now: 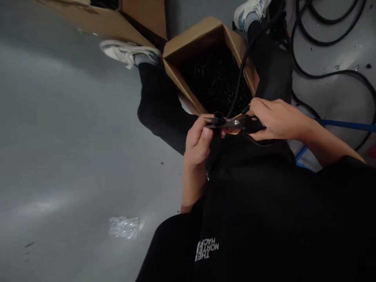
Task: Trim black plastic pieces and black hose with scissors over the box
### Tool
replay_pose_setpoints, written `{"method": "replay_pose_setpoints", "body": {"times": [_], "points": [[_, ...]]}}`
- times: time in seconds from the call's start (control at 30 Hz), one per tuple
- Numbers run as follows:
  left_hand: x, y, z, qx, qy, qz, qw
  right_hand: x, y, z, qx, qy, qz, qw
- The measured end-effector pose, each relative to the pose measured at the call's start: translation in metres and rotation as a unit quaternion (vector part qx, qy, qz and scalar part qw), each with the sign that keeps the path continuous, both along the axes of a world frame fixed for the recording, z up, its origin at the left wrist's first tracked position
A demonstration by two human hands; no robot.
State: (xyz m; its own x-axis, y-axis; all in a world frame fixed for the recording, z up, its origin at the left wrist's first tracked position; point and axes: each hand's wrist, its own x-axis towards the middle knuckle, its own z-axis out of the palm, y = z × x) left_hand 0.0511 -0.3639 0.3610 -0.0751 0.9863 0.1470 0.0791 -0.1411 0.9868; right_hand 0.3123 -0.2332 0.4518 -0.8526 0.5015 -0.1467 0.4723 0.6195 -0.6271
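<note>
Left hand (199, 143): curled narrow, fingers and thumb pinching a small black fitting (218, 116) at the tip of the cutters.

Right hand (279, 121): closed around the handles of the metal cutters (235, 123), which have black grips and a visible steel pivot.

Tool position: held level in both hands above the lap, just over the near corner of the open box.

Black cable (245, 66): runs from the cutters up past the box, beside the right leg; a thinner length hangs in a loop under the right hand.

Open cardboard box (194, 43): stands on the floor between the legs, filled with small black cylindrical pieces (213, 80).

Second cardboard box (141, 19): beyond the left shoe, partly out of frame.

Person: black trousers, white-and-blue sneakers (127, 53), black top with white lettering (207, 250).

Grey floor (73, 156): holds a clear plastic bag (123, 228) and coiled black cables (329, 39).

Blue metal frame (346, 125): just beyond the right forearm.
</note>
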Motion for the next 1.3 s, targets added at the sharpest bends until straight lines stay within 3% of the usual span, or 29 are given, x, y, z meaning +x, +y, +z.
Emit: {"method": "replay_pose_setpoints", "body": {"times": [0.1,0.17,0.4,0.53,0.73,0.87,1.13,1.3], "points": [[0.009,0.007,-0.004,0.019,-0.014,0.000,1.000,0.001,0.000,-0.015,-0.008,0.001,-0.027,1.000],[0.016,0.013,-0.019,0.017,0.002,0.029,0.999,-0.005,0.000,-0.031,-0.023,0.004,-0.057,0.998],[0.028,0.039,-0.118,-0.046,0.004,0.184,0.982,-0.042,0.005,-0.099,-0.111,-0.060,-0.157,0.979],[0.027,0.036,-0.151,-0.087,0.024,0.227,0.970,-0.045,-0.003,-0.121,-0.163,-0.087,-0.165,0.969],[0.027,0.032,-0.172,-0.128,0.025,0.200,0.971,-0.054,-0.013,-0.154,-0.170,-0.102,-0.230,0.953],[0.024,0.036,-0.182,-0.140,0.017,0.201,0.970,-0.059,-0.011,-0.173,-0.189,-0.086,-0.223,0.952],[0.021,0.034,-0.186,-0.120,0.048,0.201,0.971,-0.053,-0.013,-0.183,-0.209,-0.069,-0.215,0.952],[0.023,0.031,-0.183,-0.133,0.064,0.146,0.978,-0.058,-0.014,-0.185,-0.190,-0.078,-0.240,0.949]]}}
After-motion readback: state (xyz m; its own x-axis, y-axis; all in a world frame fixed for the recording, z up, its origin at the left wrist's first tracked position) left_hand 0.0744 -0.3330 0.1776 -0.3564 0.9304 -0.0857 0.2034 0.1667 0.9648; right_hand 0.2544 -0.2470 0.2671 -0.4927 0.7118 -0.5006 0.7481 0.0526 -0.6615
